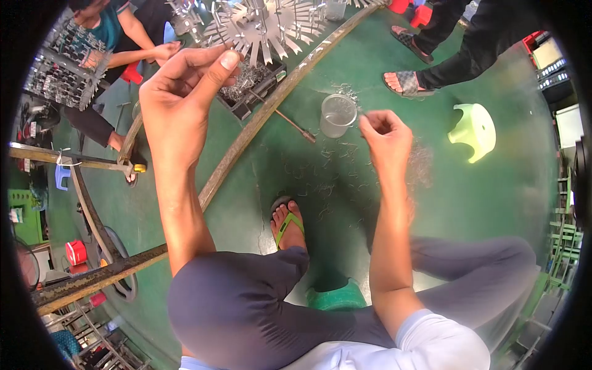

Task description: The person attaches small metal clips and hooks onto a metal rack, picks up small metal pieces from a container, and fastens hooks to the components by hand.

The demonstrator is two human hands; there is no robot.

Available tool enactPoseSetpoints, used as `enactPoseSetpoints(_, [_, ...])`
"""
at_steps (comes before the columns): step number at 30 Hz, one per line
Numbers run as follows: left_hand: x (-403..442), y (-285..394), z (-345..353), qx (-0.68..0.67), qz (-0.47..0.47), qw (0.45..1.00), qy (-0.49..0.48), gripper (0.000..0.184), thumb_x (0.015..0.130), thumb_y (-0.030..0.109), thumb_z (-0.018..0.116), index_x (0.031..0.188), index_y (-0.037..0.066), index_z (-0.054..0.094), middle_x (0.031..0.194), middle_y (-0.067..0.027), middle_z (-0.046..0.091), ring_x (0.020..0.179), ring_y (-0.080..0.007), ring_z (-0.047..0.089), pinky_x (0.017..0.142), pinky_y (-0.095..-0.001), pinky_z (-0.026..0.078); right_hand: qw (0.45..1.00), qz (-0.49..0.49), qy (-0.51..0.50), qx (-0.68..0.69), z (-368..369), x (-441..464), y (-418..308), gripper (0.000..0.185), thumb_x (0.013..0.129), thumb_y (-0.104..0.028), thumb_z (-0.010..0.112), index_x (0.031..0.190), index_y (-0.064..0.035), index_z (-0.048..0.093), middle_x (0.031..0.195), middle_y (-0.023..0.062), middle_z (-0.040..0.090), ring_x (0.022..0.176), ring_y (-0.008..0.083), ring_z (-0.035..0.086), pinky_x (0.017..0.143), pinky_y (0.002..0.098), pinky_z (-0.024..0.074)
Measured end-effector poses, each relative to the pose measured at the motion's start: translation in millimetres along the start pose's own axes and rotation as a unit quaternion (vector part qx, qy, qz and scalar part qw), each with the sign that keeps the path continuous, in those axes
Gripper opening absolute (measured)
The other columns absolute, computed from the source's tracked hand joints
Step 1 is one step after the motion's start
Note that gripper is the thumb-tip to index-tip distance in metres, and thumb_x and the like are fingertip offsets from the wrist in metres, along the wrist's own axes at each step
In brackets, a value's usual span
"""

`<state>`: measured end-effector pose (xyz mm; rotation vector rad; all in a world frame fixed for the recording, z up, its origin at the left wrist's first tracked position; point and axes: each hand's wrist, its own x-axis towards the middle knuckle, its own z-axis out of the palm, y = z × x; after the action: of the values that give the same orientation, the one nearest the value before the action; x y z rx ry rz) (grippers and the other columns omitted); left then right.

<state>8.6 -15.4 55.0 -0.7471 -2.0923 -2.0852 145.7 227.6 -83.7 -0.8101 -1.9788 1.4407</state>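
Observation:
My left hand (191, 83) is raised at the upper left, thumb and fingers pinched together by the edge of a round metal rack (259, 31) with many flat radiating prongs; what it pinches is too small to make out. On the right, my right hand (385, 132) is closed in a pinch just beside a clear plastic cup (338, 115); a tiny thing may show at its fingertips, but I cannot make it out. Beneath the rack sits a dark crate (246, 92) holding a heap of small metal pieces.
A rusty metal bar (246, 132) crosses diagonally in front of me. Thin bent wires lie scattered on the green floor (320, 185). A yellow-green stool (473, 132) stands right. One person's hands (165, 52) are at the upper left; another person's sandalled feet (407, 82) are upper right.

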Motion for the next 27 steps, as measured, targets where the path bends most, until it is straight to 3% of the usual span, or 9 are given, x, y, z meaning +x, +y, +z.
enactPoseSetpoints(4, [1.5,-1.3,-1.3,-0.003,-0.002,1.0,-0.011,0.022,0.091,0.008,0.08,0.107,-0.006,0.074,0.092,-0.0087,0.076,0.083,-0.0118,0.071,0.078,-0.0252,0.057,0.962,-0.12,-0.078,0.231,43.6,-19.0,-93.3,0.016,0.084,0.0,0.079,0.099,0.0024,0.076,0.085,0.0072,0.076,0.075,0.0075,0.068,0.071,0.0234,0.0566])
enactPoseSetpoints(7, [1.6,-4.0,-0.8,-0.025,-0.009,1.0,-0.001,0.021,0.091,0.007,0.08,0.106,-0.006,0.074,0.092,-0.0082,0.076,0.083,-0.0104,0.07,0.077,-0.024,0.055,0.946,-0.188,-0.127,0.23,71.9,-13.4,-115.6,0.018,0.085,-0.001,0.079,0.103,0.0026,0.077,0.088,0.0094,0.075,0.077,0.0108,0.071,0.07,0.0253,0.0578])
enactPoseSetpoints(10, [1.6,-4.8,-7.0,0.015,-0.017,1.0,-0.015,0.025,0.092,0.01,0.078,0.111,-0.006,0.073,0.1,-0.0119,0.076,0.089,-0.0157,0.071,0.084,-0.0294,0.057,0.925,-0.225,-0.15,0.268,88.3,-8.3,-126.9,0.018,0.086,-0.001,0.077,0.104,0.0019,0.077,0.087,0.0094,0.074,0.077,0.0108,0.07,0.069,0.0256,0.0579])
enactPoseSetpoints(14, [1.4,-5.3,-8.8,0.005,-0.007,1.0,-0.016,0.027,0.093,0.011,0.078,0.112,-0.007,0.072,0.1,-0.0114,0.076,0.088,-0.0154,0.071,0.085,-0.029,0.057,0.922,-0.207,-0.166,0.282,94.4,-10.0,-129.2,0.017,0.087,-0.001,0.076,0.104,0.0022,0.077,0.087,0.01,0.074,0.076,0.0116,0.07,0.07,0.0259,0.0581])
enactPoseSetpoints(27, [1.6,-6.7,-0.4,-0.046,-0.005,0.999,-0.025,0.024,0.093,0.008,0.078,0.111,-0.006,0.072,0.102,-0.0092,0.076,0.092,-0.0111,0.07,0.086,-0.025,0.055,0.929,-0.299,-0.125,0.178,96.6,-9.5,-130.7,0.017,0.085,0.002,0.078,0.102,0.0038,0.076,0.088,0.0104,0.075,0.076,0.012,0.072,0.068,0.0241,0.0599])
